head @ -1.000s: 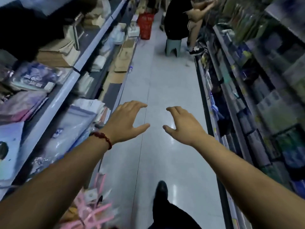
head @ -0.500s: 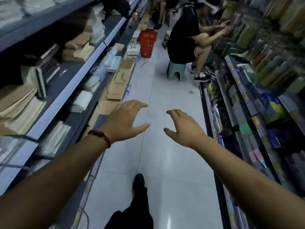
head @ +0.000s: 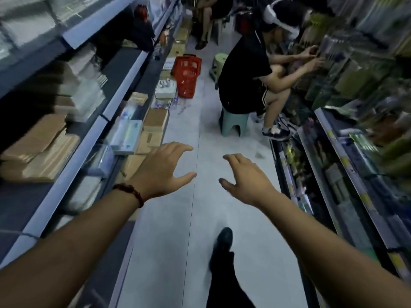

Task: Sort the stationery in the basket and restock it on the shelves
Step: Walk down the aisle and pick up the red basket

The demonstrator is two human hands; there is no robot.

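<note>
Fingers [head: 178,148] spread, gripping nothing, on left hand [head: 160,172] and right hand [head: 246,183].
Held out, well apart from the red basket [head: 186,76].

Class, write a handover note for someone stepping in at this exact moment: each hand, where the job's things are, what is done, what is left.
Left hand: open, empty, held out over the aisle floor.
Right hand: open, empty, beside it.
Red basket: on the floor ahead, by the left shelves and some boxes; its contents cannot be seen.
A person sits on a stool at the right shelves, narrowing the aisle.
Done: nothing that shows here.
Left: reach the basket, sort the stationery, restock.
</note>
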